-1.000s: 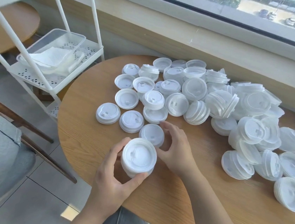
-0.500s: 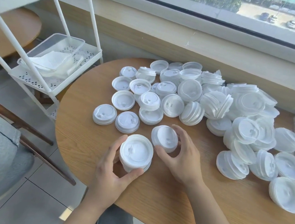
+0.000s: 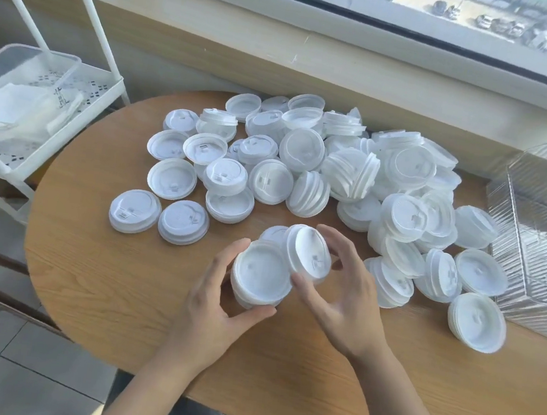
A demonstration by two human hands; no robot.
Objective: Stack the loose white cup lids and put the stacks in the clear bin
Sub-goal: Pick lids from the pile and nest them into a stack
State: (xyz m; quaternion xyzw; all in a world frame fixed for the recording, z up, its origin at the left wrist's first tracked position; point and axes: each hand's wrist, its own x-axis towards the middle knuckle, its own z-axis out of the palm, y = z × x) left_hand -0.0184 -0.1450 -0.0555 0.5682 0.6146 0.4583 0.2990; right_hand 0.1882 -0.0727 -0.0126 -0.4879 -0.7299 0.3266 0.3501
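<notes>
My left hand [image 3: 211,306] grips a short stack of white lids [image 3: 259,274] just above the wooden table [image 3: 104,273], thumb and fingers curled round its rim. My right hand [image 3: 340,293] holds a small tilted stack of lids [image 3: 311,252], touching the upper right edge of the left stack. Several loose white lids and short stacks [image 3: 304,163] lie spread across the far half of the table. The clear ribbed bin [image 3: 540,244] stands at the right edge.
A white wire rack [image 3: 45,133] with a clear tub [image 3: 25,66] and folded white material stands left of the table. A window sill runs along the far wall. A chair edge shows at the lower left.
My right hand picked a small stack of lids off the table and brought it left and up against the stack in my left hand. The left hand stayed nearly still.
</notes>
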